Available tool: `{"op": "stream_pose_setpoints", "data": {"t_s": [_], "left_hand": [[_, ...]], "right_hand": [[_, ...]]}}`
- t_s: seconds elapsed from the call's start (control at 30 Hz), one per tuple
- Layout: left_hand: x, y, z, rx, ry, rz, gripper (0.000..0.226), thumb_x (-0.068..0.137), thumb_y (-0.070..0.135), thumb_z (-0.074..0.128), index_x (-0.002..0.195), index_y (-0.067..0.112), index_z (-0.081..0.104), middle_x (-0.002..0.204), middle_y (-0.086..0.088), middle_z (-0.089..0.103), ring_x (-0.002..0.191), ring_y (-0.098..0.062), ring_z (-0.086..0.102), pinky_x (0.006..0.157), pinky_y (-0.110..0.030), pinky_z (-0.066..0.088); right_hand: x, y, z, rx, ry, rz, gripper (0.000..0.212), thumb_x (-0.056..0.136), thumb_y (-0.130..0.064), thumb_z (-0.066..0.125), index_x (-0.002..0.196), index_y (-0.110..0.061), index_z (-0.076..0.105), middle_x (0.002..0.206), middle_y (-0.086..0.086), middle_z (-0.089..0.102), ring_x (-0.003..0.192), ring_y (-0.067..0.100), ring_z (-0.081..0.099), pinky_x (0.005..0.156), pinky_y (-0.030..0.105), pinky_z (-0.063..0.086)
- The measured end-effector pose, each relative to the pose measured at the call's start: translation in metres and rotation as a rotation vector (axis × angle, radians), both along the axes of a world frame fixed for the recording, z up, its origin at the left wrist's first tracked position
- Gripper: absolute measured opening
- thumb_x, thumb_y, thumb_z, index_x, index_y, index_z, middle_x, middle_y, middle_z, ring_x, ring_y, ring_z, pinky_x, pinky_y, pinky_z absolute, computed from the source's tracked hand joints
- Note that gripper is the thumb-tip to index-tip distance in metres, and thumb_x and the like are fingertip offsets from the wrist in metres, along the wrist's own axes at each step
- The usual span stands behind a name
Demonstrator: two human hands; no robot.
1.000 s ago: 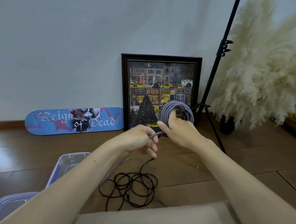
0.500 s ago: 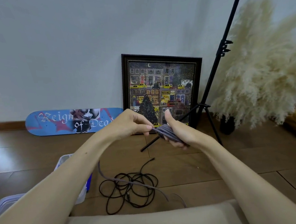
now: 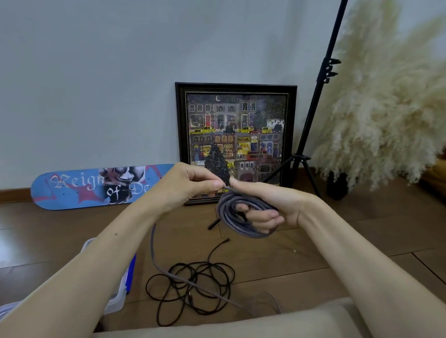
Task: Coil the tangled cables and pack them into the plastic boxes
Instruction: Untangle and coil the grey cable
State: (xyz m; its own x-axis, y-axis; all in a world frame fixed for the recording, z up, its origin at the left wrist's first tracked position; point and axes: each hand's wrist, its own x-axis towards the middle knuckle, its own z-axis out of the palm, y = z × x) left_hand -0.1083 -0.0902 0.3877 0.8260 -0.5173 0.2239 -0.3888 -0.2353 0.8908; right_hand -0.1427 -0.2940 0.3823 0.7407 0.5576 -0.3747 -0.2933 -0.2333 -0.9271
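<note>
Gripping grey braided cable coil (image 3: 224, 214), right hand (image 3: 272, 205); left hand (image 3: 188, 183) apparently pinches its strand, well above brown wooden floor (image 3: 302, 255)

Bare floor (image 3: 366, 240) lies open right of centre. A black tangle (image 3: 192, 289) fills the lower centre, a box (image 3: 116, 301) sits lower left, and tripod (image 3: 300, 159) legs spread behind.

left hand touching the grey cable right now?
Touching. Head view: the left hand pinches a strand of the grey cable between thumb and fingertips, just above the coil that the right hand holds.
</note>
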Motion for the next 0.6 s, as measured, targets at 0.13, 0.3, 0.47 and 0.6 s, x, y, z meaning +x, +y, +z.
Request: {"op": "stream_pose_setpoints", "data": {"t_s": [0.13, 0.3, 0.47, 0.6], "left_hand": [[0.003, -0.005, -0.006, -0.079, 0.031, 0.079, 0.015, 0.087, 0.021, 0.064, 0.093, 0.015, 0.076, 0.053, 0.007, 0.054, 0.050, 0.001, 0.044, 0.052, -0.007, 0.035], [0.003, -0.026, -0.022, -0.393, 0.243, 0.131, 0.019, 0.090, 0.023, 0.056, 0.096, 0.015, 0.072, 0.048, 0.009, 0.046, 0.046, -0.001, 0.037, 0.044, -0.011, 0.028], [-0.010, -0.047, -0.033, -0.442, 0.480, 0.114, 0.025, 0.100, 0.025, 0.042, 0.100, 0.016, 0.065, 0.046, 0.006, 0.034, 0.036, -0.006, 0.022, 0.038, -0.017, 0.022], [-0.022, -0.056, -0.030, -0.394, 0.592, 0.027, 0.022, 0.103, 0.022, 0.036, 0.110, 0.015, 0.055, 0.048, 0.006, 0.032, 0.034, -0.004, 0.019, 0.034, -0.014, 0.017]], "right_hand": [[0.000, -0.011, 0.000, 0.241, 0.097, -0.001, 0.036, 0.080, -0.044, 0.068, 0.062, -0.018, 0.050, 0.032, -0.009, 0.032, 0.024, 0.005, 0.028, 0.042, 0.022, 0.032], [0.001, -0.006, -0.001, 0.723, 0.151, -0.030, 0.029, 0.079, -0.030, 0.074, 0.065, -0.013, 0.055, 0.032, -0.005, 0.041, 0.024, 0.007, 0.040, 0.041, 0.022, 0.044], [0.002, -0.002, 0.004, 1.025, 0.115, -0.274, 0.029, 0.087, -0.031, 0.060, 0.067, -0.013, 0.052, 0.034, -0.004, 0.039, 0.028, 0.008, 0.038, 0.045, 0.022, 0.044], [0.001, -0.005, 0.007, 1.082, 0.038, -0.327, 0.018, 0.082, -0.023, 0.064, 0.080, -0.012, 0.051, 0.045, -0.004, 0.043, 0.041, 0.011, 0.044, 0.059, 0.026, 0.050]]}}
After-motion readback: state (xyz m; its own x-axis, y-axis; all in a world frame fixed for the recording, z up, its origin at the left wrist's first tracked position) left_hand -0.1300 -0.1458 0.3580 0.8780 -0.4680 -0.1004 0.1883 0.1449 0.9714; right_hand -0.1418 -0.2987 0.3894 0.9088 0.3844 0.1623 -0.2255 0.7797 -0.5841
